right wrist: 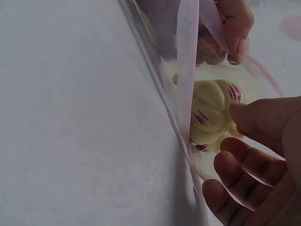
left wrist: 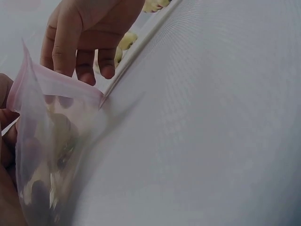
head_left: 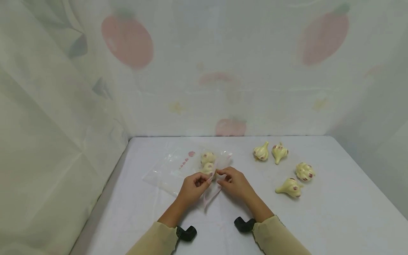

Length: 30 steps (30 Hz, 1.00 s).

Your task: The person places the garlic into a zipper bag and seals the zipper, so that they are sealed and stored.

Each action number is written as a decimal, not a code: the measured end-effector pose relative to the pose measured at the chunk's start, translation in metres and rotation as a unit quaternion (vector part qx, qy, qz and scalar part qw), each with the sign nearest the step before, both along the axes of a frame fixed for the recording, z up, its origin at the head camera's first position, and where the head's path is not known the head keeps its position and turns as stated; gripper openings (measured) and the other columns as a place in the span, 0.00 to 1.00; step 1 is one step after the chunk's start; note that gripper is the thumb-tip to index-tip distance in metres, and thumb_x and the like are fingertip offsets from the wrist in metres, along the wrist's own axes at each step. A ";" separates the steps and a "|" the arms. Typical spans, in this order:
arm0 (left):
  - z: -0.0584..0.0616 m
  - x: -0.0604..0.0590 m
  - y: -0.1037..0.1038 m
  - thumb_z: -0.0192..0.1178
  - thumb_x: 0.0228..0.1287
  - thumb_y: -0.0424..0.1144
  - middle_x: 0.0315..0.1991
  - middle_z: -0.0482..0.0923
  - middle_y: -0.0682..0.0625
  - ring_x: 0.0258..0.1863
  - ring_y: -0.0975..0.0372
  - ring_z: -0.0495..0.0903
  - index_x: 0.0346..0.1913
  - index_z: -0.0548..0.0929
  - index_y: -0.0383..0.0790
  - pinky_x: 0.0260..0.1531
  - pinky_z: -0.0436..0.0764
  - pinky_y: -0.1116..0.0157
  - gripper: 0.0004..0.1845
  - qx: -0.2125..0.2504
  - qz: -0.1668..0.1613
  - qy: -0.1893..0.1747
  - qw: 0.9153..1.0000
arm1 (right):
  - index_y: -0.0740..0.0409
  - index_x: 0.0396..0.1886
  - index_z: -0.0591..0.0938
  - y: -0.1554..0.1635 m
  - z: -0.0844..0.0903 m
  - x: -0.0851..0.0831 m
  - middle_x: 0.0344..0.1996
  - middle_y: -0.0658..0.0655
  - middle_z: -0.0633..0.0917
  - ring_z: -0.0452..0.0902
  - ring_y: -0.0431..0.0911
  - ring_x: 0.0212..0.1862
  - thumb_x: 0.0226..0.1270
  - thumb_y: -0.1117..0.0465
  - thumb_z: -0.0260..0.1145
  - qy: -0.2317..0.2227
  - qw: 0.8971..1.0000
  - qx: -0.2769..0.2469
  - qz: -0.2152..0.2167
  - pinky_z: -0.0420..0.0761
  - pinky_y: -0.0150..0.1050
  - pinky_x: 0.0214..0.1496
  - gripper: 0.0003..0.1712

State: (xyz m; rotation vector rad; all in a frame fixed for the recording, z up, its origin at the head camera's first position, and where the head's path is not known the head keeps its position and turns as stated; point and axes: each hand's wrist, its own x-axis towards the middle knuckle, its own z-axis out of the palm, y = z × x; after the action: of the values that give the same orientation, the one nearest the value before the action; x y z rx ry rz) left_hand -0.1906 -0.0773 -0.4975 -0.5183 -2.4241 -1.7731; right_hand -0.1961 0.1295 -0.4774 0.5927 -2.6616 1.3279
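Observation:
A clear zip bag [head_left: 178, 170] with pink edging lies at the middle left, its mouth toward me. Inside, garlic bulbs [head_left: 208, 157] show through the film. My left hand [head_left: 193, 186] pinches the pink rim of the mouth. At the other side of the opening is my right hand [head_left: 234, 182], fingers apart and loosely bent. In the right wrist view, a garlic bulb [right wrist: 211, 110] with purple streaks sits just within the mouth, by the right thumb and fingertips; whether they touch it I cannot tell. The left wrist view shows the right hand [left wrist: 89, 35] over the bag's rim [left wrist: 70, 84].
Several garlic bulbs lie loose on the white table [head_left: 334, 212] to the right: a pair near the back [head_left: 261, 151], another [head_left: 305, 171] farther right, and one [head_left: 290, 187] nearer me. A patterned curtain [head_left: 178, 71] rises behind the table, with cloth at both sides.

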 end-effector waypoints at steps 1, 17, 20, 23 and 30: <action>-0.001 0.000 0.000 0.66 0.63 0.33 0.24 0.77 0.51 0.23 0.66 0.71 0.35 0.85 0.35 0.23 0.70 0.73 0.03 0.004 -0.001 -0.001 1.000 | 0.56 0.52 0.85 0.000 0.001 0.000 0.45 0.53 0.86 0.80 0.41 0.35 0.59 0.64 0.73 0.001 1.000 -0.002 -0.003 0.79 0.32 0.37 0.19; -0.002 0.000 -0.002 0.66 0.61 0.33 0.23 0.77 0.53 0.20 0.69 0.69 0.33 0.85 0.38 0.20 0.69 0.73 0.01 0.011 -0.004 0.014 1.000 | 0.52 0.51 0.84 0.039 0.011 -0.011 0.45 0.54 0.86 0.78 0.44 0.38 0.63 0.59 0.71 -0.009 0.993 -0.004 -0.115 0.76 0.35 0.35 0.16; -0.002 0.000 -0.001 0.67 0.60 0.33 0.23 0.78 0.51 0.21 0.68 0.70 0.33 0.85 0.36 0.21 0.69 0.74 0.02 0.014 -0.001 0.006 1.000 | 0.53 0.51 0.84 0.051 0.014 -0.014 0.46 0.55 0.86 0.78 0.46 0.40 0.64 0.58 0.70 -0.014 0.989 -0.010 -0.148 0.76 0.35 0.35 0.16; -0.002 0.000 0.000 0.67 0.59 0.31 0.23 0.78 0.51 0.20 0.69 0.69 0.32 0.84 0.36 0.21 0.69 0.74 0.02 0.015 0.005 0.003 1.000 | 0.55 0.52 0.84 0.065 0.016 -0.017 0.46 0.57 0.86 0.78 0.48 0.42 0.64 0.58 0.70 -0.013 0.984 -0.011 -0.178 0.77 0.37 0.38 0.16; 0.020 0.011 0.002 0.64 0.59 0.26 0.22 0.77 0.49 0.20 0.69 0.68 0.31 0.83 0.34 0.21 0.68 0.75 0.02 0.014 -0.002 0.015 1.000 | 0.57 0.56 0.81 0.102 0.035 -0.016 0.48 0.60 0.85 0.79 0.52 0.44 0.68 0.55 0.67 -0.016 0.979 0.043 -0.200 0.77 0.44 0.43 0.20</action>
State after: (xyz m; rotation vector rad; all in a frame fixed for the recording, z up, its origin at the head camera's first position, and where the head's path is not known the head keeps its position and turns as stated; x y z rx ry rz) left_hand -0.1799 -0.0750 -0.4778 -0.5441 -2.3777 -1.7848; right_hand -0.2126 0.2320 -0.4427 0.0326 -2.6805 1.1187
